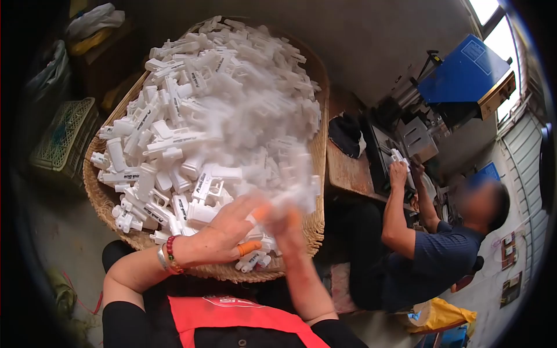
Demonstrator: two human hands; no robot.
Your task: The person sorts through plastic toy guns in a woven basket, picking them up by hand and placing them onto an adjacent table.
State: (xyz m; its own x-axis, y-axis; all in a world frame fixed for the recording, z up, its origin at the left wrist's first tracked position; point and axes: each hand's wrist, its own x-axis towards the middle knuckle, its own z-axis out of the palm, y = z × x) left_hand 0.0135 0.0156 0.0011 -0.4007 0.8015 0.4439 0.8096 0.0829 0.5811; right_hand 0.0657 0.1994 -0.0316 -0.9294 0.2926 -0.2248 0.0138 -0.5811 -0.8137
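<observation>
A large woven basket (pixel 321 232) in front of me is heaped with white plastic toy guns (pixel 200 188), many with black lettering on the side. My left hand (pixel 223 232) is over the near edge of the heap, its thumb apart from the stretched fingers. Orange covers sit on its thumb and a finger, and a red bead bracelet and a silver bangle circle the wrist. Close beside it, my right hand (pixel 288 229) is smeared by motion. White blur surrounds its fingertips, so I cannot make out whether it holds a toy gun.
To the right, a co-worker (pixel 435 255) sits at a machine with a blue housing (pixel 464 69), both hands at a white piece. A dark cloth (pixel 346 134) lies on the wooden bench (pixel 348 168). A green plastic crate (pixel 64 136) stands left; a yellow bag (pixel 444 316) is lower right.
</observation>
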